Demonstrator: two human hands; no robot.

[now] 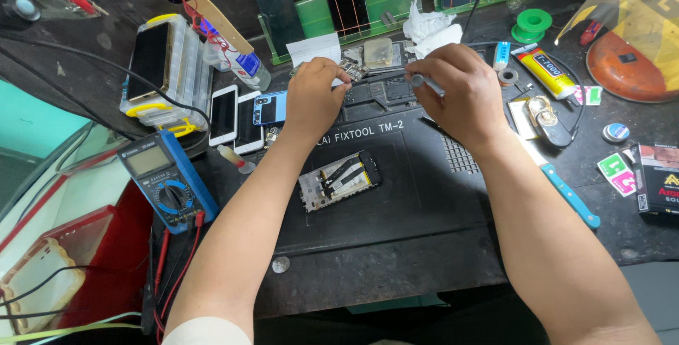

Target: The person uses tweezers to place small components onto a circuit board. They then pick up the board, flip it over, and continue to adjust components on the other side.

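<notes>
Over the black rubber repair mat (396,196), the left hand (311,101) pinches a small circuit board (351,69) steady while the right hand (460,94) grips a slim silver screwdriver (423,83) against it.

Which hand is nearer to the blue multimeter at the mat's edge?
Left. The left hand is over the far part of the repair mat, up and to the right of the blue multimeter; the right hand, holding a small tool, is farther right.
</notes>
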